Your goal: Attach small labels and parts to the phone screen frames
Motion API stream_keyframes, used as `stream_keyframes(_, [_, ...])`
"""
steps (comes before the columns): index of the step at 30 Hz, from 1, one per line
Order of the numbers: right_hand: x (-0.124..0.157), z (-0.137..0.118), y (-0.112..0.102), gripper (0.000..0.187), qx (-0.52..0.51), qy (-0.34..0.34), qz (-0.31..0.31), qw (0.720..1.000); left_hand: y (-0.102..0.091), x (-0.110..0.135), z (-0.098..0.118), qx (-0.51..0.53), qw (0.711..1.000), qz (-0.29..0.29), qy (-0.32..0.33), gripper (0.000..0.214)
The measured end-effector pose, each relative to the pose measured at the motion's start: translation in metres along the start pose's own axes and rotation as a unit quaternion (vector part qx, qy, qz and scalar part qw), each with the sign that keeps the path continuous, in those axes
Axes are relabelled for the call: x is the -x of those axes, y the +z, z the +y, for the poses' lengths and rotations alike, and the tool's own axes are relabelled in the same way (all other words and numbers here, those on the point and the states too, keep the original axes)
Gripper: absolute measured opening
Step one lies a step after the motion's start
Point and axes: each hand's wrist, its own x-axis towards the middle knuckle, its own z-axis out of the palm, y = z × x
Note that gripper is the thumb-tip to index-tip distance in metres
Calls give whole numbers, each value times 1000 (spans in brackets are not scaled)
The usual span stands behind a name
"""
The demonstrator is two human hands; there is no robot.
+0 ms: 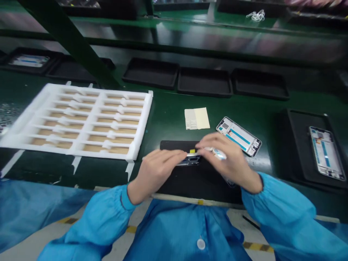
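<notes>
My left hand is closed on a silver phone frame, tilted up on its edge above a black mat. A small yellow tab sticks up at the frame's top edge. My right hand is bent over the frame's right end, its fingertips pinched close to the tab. Tucked in its fingers is a small white-and-blue object whose kind I cannot make out. Beyond this hand lies another phone frame with blue strips. A cream-and-grey sticker sheet lies past the mat.
At left sits a white foam tray with slots, taped to the green bench. Black trays line the back. At right, a stacked black tray holds a phone frame. A green post slants across the left.
</notes>
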Motion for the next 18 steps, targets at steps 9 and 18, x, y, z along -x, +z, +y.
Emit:
stream_keyframes(9, [-92, 90, 37, 16, 134, 74, -145, 978, 17, -71, -54, 235, 938, -230, -111, 11])
stream_keyframes(18, [-78, 76, 45, 17, 127, 85, -128, 980, 16, -74, -55, 232, 921, -272, -157, 8])
